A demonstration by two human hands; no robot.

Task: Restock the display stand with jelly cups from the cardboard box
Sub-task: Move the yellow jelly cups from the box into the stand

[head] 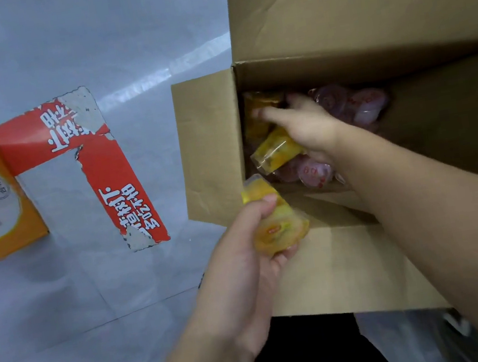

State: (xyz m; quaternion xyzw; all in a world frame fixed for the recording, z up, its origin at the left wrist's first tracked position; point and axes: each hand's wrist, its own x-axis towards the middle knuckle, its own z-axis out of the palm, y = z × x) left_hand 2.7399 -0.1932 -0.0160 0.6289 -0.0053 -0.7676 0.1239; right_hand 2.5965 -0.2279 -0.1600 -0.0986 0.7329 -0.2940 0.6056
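Both hands busy at the cardboard box.
Gripped yellow jelly cups in left hand; right hand clamped another yellow cup — probably light, slick, squashy; best held round the sides.

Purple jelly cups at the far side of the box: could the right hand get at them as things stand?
Probably yes. The right hand is already inside the cardboard box beside the purple jelly cups, with the flaps open above. But it grips a yellow cup, so its fingers are occupied.
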